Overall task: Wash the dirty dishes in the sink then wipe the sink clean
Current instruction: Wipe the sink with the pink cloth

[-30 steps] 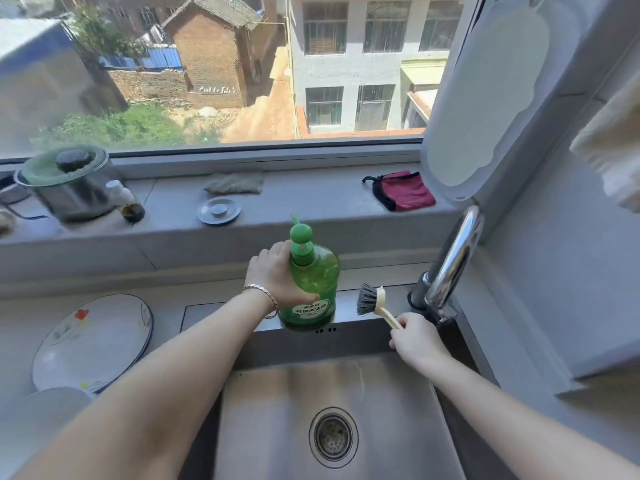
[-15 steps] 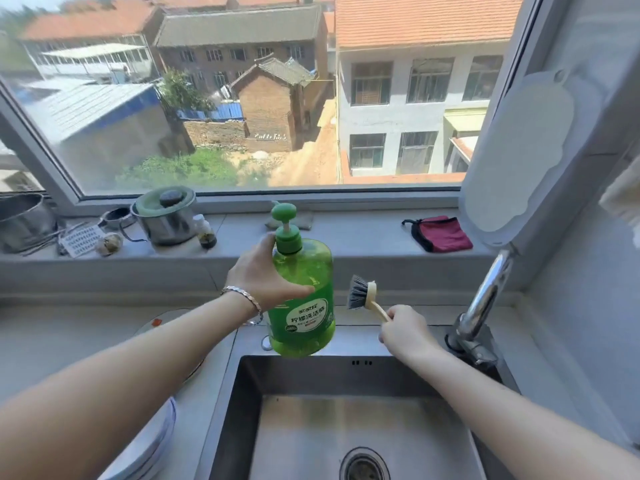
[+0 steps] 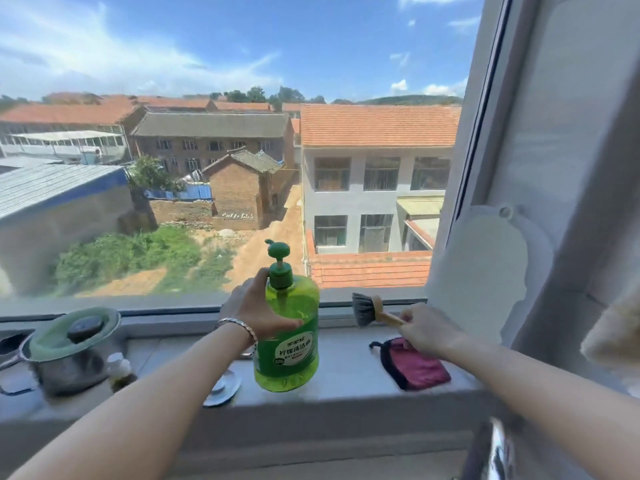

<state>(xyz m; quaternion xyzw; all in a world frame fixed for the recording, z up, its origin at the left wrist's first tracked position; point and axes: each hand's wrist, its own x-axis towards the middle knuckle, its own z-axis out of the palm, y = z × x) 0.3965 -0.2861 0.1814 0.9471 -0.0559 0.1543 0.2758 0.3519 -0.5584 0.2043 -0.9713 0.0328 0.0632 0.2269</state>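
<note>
Since half a second ago my head has tipped up: the sink and the plates have dropped out of the bottom of the view, the sky fills the top, and both hands now sit higher, level with the window sill (image 3: 346,374).

From the head view, my left hand (image 3: 256,313) is wrapped round the shoulder of the green detergent bottle (image 3: 291,337), thumb across the front just above the label and fingers behind. The bottle stands upright at the sill's front edge; I cannot tell whether its base rests there or hangs just above. It looks nearly full, so I judge it heavy for one hand, and the smooth plastic will be slippery if wet. The shoulder under the pump neck is the best hold, with the broad belly as a second choice.

My right hand (image 3: 429,330) is curled round the pale wooden handle of the brush (image 3: 363,308), its dark bristles pointing left toward the bottle but apart from it. The brush is light and stiff, easy to pinch near the handle's end.

Under that hand lies a red cloth (image 3: 415,370). Further left on the sill stand a steel pot with a green lid (image 3: 69,348), a small jar (image 3: 121,372) and a round metal plug (image 3: 223,389). A white board (image 3: 481,271) hangs at the window frame.
</note>
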